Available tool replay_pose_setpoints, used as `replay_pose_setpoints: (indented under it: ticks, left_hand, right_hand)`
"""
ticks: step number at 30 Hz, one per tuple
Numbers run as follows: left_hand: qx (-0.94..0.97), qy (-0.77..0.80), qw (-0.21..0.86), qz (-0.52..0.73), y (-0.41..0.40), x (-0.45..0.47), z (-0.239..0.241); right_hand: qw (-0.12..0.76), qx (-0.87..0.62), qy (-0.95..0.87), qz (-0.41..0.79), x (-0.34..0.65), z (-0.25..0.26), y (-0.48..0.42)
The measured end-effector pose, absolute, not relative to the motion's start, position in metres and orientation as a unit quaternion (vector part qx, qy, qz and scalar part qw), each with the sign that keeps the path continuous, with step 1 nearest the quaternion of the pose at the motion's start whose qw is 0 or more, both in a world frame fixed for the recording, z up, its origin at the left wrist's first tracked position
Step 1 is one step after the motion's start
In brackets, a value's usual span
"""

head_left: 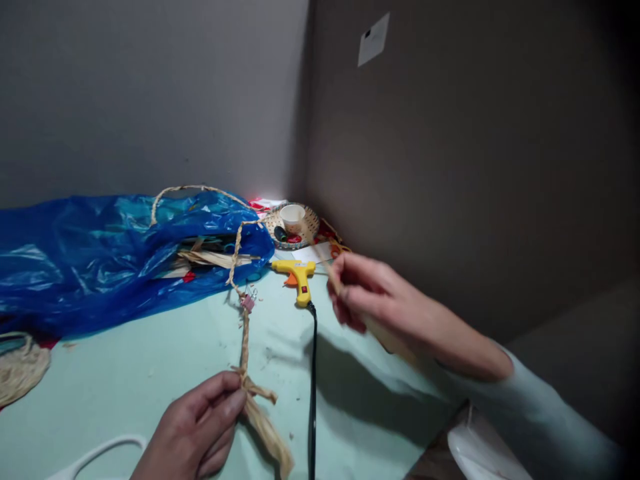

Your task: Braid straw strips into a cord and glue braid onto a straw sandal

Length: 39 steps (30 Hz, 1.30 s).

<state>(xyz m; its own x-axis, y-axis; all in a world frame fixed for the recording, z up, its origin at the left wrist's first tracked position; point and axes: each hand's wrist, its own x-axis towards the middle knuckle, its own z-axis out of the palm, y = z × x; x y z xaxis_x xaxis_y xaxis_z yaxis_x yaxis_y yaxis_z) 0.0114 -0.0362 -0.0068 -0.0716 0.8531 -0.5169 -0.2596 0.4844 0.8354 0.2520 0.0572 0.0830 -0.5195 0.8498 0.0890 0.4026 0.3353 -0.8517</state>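
The left hand pinches a twisted fibre cord between thumb and fingertips, closed firmly at the point where the twist ends and loose strands fan out below. The right hand, raised over the table, has its fingers curled around a thin, pale strip; both are blurred, and the strip's far end is too faint to trace.

In the head view, the cord runs upward from the left hand to a pink binder clip fastened on it, then on past the mouth of a blue plastic bag and towards a woven tray. A length of similar cord arcs back over the bag. Dry, straw-coloured strips show in the bag's opening.

A yellow glue gun lies between the bag and the right hand, its nozzle towards the bag and its black cable running down to the near edge. Behind it, the tray holds a white cup. Orange handles show just beyond the right hand. At the far left lies a pale fibre piece; nearer, a white curved handle shows beside the left hand.
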Motion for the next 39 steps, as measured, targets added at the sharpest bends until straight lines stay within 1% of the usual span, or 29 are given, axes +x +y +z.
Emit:
replay_pose_setpoints:
  ticks: [1, 2, 3, 5, 7, 9, 13, 19, 23, 30, 34, 39]
  left_hand:
    - [0.262, 0.577, 0.634, 0.444, -0.037, 0.012, -0.005]
    - [0.27, 0.571, 0.635, 0.446, -0.038, 0.013, -0.003]
    - [0.278, 0.565, 0.636, 0.446, -0.038, 0.013, -0.002]
    - [0.286, 0.559, 0.639, 0.444, -0.038, 0.014, -0.001]
    - [0.288, 0.552, 0.643, 0.445, -0.039, 0.013, -0.002]
    - [0.289, 0.546, 0.647, 0.447, -0.039, 0.012, -0.004]
    - [0.278, 0.547, 0.654, 0.441, -0.039, 0.011, -0.005]
    - [0.283, 0.539, 0.657, 0.444, -0.038, 0.01, -0.007]
    - [0.285, 0.539, 0.657, 0.443, -0.038, 0.01, -0.007]
    - [0.279, 0.578, 0.621, 0.449, -0.041, 0.012, 0.001]
    - [0.278, 0.578, 0.619, 0.454, -0.041, 0.011, -0.002]
    - [0.281, 0.565, 0.627, 0.457, -0.04, 0.01, -0.008]
  right_hand:
    - [0.285, -0.376, -0.738, 0.483, 0.248, 0.076, 0.042]
    - [0.267, -0.369, -0.722, 0.521, 0.244, 0.068, 0.029]
    - [0.245, -0.369, -0.72, 0.535, 0.24, 0.06, 0.018]
    - [0.206, -0.39, -0.721, 0.535, 0.232, 0.046, 0.002]
    - [0.187, -0.411, -0.726, 0.519, 0.226, 0.037, -0.006]
    - [0.166, -0.417, -0.73, 0.516, 0.222, 0.035, -0.01]
    - [0.108, -0.403, -0.72, 0.554, 0.213, 0.039, -0.015]
    - [0.105, -0.422, -0.727, 0.53, 0.2, 0.024, -0.018]
    - [0.11, -0.457, -0.737, 0.485, 0.195, 0.017, -0.019]
    - [0.05, -0.5, -0.748, 0.433, 0.189, 0.028, -0.02]
    - [0.021, -0.53, -0.731, 0.43, 0.19, 0.033, -0.022]
    - [0.024, -0.529, -0.731, 0.431, 0.193, 0.03, -0.022]
